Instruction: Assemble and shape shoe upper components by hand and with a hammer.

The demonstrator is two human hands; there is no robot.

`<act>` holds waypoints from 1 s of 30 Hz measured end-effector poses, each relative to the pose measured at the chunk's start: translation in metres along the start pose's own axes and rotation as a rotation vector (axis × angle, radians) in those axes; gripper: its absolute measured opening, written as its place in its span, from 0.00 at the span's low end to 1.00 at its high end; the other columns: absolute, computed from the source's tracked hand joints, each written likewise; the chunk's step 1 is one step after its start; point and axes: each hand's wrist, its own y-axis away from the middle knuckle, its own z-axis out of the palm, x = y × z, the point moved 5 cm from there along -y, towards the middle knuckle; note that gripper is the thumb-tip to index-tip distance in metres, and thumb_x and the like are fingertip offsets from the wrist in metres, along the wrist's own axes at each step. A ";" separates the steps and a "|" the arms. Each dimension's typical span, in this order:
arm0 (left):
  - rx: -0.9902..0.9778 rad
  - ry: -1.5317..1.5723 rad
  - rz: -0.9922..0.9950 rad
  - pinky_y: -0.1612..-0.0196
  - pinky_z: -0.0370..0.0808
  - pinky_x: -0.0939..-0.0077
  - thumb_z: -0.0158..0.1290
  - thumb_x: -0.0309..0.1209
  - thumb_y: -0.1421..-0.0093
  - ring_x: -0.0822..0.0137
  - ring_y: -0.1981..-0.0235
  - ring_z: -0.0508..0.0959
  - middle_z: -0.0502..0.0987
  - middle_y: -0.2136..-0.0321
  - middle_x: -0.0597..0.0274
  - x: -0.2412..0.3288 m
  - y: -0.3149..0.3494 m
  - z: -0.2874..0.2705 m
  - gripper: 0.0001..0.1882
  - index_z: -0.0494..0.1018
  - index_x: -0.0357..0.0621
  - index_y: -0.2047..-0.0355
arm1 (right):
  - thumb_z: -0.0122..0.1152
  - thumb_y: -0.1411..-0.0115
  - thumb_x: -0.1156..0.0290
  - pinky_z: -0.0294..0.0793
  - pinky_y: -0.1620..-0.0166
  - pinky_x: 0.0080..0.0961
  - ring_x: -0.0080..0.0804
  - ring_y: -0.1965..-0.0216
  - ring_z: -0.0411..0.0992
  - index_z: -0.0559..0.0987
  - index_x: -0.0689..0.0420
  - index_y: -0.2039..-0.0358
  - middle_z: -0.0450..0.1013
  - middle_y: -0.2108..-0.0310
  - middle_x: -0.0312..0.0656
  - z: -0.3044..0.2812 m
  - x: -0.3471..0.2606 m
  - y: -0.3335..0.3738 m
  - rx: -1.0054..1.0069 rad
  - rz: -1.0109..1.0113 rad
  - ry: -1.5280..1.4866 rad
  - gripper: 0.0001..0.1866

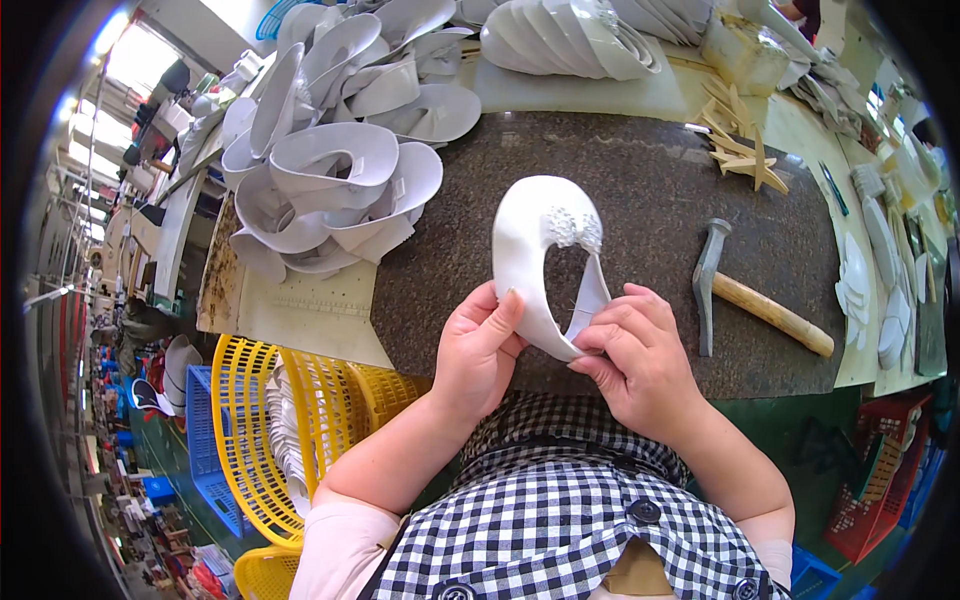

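Observation:
A white shoe upper point(519, 232) with a cluster of raised beading near the toe is held up over the dark stone slab point(470, 170). Its rounded toe points away from me. My left hand point(475, 345) grips its left side near the heel, thumb on the outer face. With bent fingers, my right hand point(638, 358) pinches the heel edge at the lower right; the fingers hide part of that edge. To the right on the slab lies a hammer point(760, 308) with a steel head and wooden handle, touched by neither hand.
Loose white shoe uppers point(335, 165) are heaped at the left, and a stacked row of uppers point(560, 40) stands at the back. Wooden strips point(745, 150) lie back right. A yellow basket point(232, 430) stands below left, a red crate point(870, 490) below right.

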 end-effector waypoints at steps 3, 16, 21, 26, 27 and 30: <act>0.006 -0.007 -0.012 0.53 0.75 0.68 0.46 0.36 0.32 0.68 0.59 0.78 0.77 0.59 0.59 -0.004 0.000 0.002 0.15 0.69 0.38 0.52 | 0.68 0.52 0.69 0.67 0.46 0.38 0.33 0.61 0.73 0.78 0.56 0.67 0.74 0.68 0.35 0.003 -0.003 0.003 -0.099 -0.064 -0.005 0.11; 0.311 -0.449 0.365 0.70 0.67 0.87 0.43 0.46 0.30 0.83 0.73 0.69 0.73 0.74 0.71 0.020 -0.023 -0.020 0.21 0.72 0.40 0.68 | 0.57 0.47 0.70 0.65 0.44 0.42 0.27 0.65 0.71 0.76 0.55 0.67 0.68 0.71 0.33 -0.002 -0.026 -0.011 -0.380 -0.313 0.331 0.07; 0.349 -0.333 0.371 0.64 0.70 0.84 0.37 0.47 0.29 0.80 0.70 0.71 0.75 0.69 0.68 0.012 -0.024 -0.023 0.23 0.71 0.39 0.62 | 0.61 0.50 0.67 0.69 0.46 0.48 0.35 0.64 0.73 0.77 0.53 0.69 0.69 0.72 0.37 0.005 -0.010 -0.021 -0.387 -0.238 0.452 0.08; 0.161 -0.439 0.339 0.65 0.76 0.75 0.31 0.49 0.29 0.70 0.71 0.76 0.76 0.67 0.55 0.015 -0.026 -0.011 0.26 0.65 0.39 0.50 | 0.60 0.51 0.80 0.75 0.63 0.35 0.45 0.66 0.74 0.78 0.55 0.70 0.73 0.67 0.46 -0.053 0.065 -0.079 0.129 -0.105 0.403 0.07; 0.148 -0.433 0.341 0.65 0.76 0.75 0.31 0.49 0.29 0.70 0.71 0.76 0.76 0.67 0.55 0.015 -0.026 -0.008 0.26 0.65 0.39 0.50 | 0.61 0.50 0.81 0.75 0.62 0.36 0.49 0.65 0.74 0.77 0.57 0.70 0.74 0.65 0.49 -0.066 0.091 -0.088 0.216 -0.030 0.427 0.07; 0.077 -0.496 0.306 0.63 0.76 0.78 0.33 0.47 0.29 0.72 0.71 0.77 0.77 0.69 0.59 0.011 -0.029 -0.003 0.24 0.67 0.39 0.53 | 0.62 0.50 0.81 0.73 0.52 0.37 0.50 0.56 0.73 0.77 0.59 0.69 0.73 0.58 0.52 -0.098 0.168 -0.115 0.311 0.078 0.384 0.07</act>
